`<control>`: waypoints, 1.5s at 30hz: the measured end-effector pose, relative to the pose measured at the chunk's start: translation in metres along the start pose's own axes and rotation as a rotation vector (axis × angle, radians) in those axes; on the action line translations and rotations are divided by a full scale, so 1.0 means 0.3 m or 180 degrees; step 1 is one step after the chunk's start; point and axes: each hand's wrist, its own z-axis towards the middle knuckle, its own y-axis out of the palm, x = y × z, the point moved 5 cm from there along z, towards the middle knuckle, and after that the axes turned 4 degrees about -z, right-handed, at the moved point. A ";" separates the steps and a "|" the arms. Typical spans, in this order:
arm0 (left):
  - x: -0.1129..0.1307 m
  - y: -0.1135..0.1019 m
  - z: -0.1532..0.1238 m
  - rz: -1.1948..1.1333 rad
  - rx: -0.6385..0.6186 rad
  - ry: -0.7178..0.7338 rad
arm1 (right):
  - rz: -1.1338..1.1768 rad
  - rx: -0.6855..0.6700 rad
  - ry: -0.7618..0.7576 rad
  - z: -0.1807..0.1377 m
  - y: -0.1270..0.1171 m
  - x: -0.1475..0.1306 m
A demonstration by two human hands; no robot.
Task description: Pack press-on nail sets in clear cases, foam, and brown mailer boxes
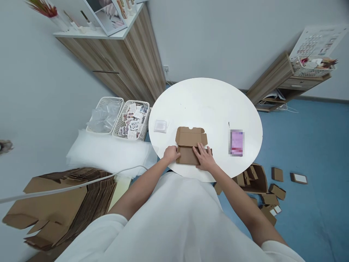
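Note:
A flat brown cardboard box blank (190, 138) lies near the front edge of the round white table (207, 102), partly folded. My left hand (171, 154) curls round its left edge, fingers closed on the cardboard. My right hand (204, 157) lies flat on the near panel, fingers stretched out and pressing down. A small clear plastic packet (160, 126) sits to the left of the box. A pink-purple card (236, 142) lies to the right.
Two white baskets (117, 117) stand left of the table, one with small printed cards. A stack of flat cardboard blanks (62, 203) lies at lower left. Folded small boxes (268, 189) are scattered on the blue floor at right. Wooden cabinets (128, 62) stand against the walls.

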 end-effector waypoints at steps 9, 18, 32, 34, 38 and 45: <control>-0.004 -0.002 -0.005 0.0109 0.0061 0.0123 | -0.0111 -0.0096 0.0114 0.006 -0.003 -0.020; 0.000 -0.095 -0.120 -0.0311 0.0854 0.0959 | -0.0162 -0.0190 0.0219 0.032 -0.010 0.025; 0.144 -0.013 -0.062 0.0913 0.0184 0.1606 | 0.0507 0.0141 0.0385 -0.030 -0.036 0.105; 0.139 -0.015 -0.061 0.0934 0.0186 0.1555 | 0.1110 0.0447 0.1126 -0.085 -0.015 0.162; 0.140 -0.012 -0.057 0.0914 0.0251 0.1505 | 0.2867 0.0641 0.2121 -0.168 0.073 0.216; 0.136 0.000 -0.052 0.0689 0.0387 0.1590 | 0.3902 0.0443 0.2027 -0.113 0.052 0.174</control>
